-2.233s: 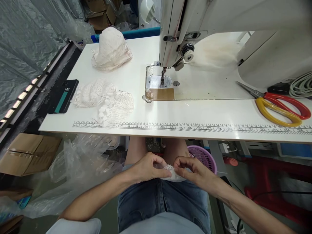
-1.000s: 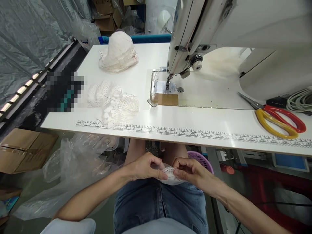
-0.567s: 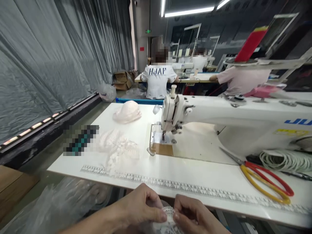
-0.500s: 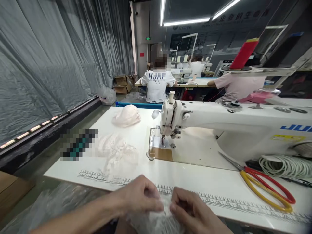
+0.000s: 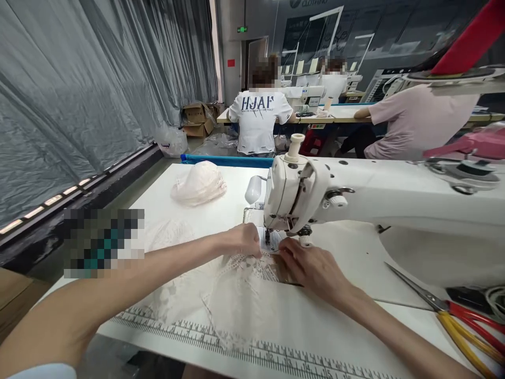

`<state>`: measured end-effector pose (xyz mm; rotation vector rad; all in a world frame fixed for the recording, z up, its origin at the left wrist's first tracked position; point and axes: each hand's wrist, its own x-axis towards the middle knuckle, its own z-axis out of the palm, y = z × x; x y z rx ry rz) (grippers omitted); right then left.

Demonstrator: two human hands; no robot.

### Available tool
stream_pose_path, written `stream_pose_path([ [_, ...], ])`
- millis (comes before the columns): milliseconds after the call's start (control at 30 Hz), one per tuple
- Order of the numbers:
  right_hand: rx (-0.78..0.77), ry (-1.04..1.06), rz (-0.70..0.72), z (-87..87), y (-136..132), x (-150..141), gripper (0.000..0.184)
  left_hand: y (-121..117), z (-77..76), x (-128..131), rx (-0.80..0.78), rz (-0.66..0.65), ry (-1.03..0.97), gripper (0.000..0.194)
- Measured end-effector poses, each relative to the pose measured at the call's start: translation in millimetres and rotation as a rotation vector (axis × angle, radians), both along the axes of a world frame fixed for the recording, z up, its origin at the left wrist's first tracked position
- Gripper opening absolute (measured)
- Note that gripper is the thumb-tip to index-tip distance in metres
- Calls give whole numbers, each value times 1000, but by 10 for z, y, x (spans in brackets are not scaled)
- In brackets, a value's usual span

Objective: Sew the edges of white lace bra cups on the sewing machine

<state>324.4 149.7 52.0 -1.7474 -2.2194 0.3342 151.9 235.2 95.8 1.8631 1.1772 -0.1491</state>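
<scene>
Basically, we're looking at a positioning step here, or that's how we read it: the white lace piece (image 5: pixel 240 287) is right up by the needle area of the sewing machine (image 5: pixel 379 192), just below the middle of the frame. Our left hand (image 5: pixel 242 239) is curled closed on the lace's upper edge, left of the presser foot (image 5: pixel 268 237). Our right hand (image 5: pixel 315 266) has its fingers bent in close on the other side of the foot, but honestly we can't tell whether they're pinching lace or just resting by the metal plate. Can't tell either if any lace is actually under the foot, since the hands and the machine head crowd that spot. The rest of the piece spreads loosely toward the bottom of the frame, over the printed ruler (image 5: pixel 181 334) on the white table (image 5: pixel 339 342). In our view the next move calls for small, even guiding from both sides, edge lined up with the foot, no tugging, because thin mesh like this would probably pucker or skew. We'd also mind our fingertips near the needle. The red-and-yellow scissors (image 5: pixel 445 310) lie off at lower right, and a pale cup-shaped piece (image 5: pixel 200 184) sits upper left of the machine head.
</scene>
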Motion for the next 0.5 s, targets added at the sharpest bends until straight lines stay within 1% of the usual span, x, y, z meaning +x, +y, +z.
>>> stream_pose_path([
  [100,226,-35,198,-27,-34,144,29,12,12,6,-20,-23,3,21],
  [133,302,-41,271,-37,-51,157,30,22,5,11,-22,-27,4,21],
  [200,398,-51,374,-52,-87,136,31,43,-17,26,-19,-28,9,21],
  [300,442,-79,427,-64,-127,66,34,62,-35,48,-4,-32,34,21],
  [500,429,-43,428,-111,-124,45,35,50,-20,49,3,-61,43,23],
])
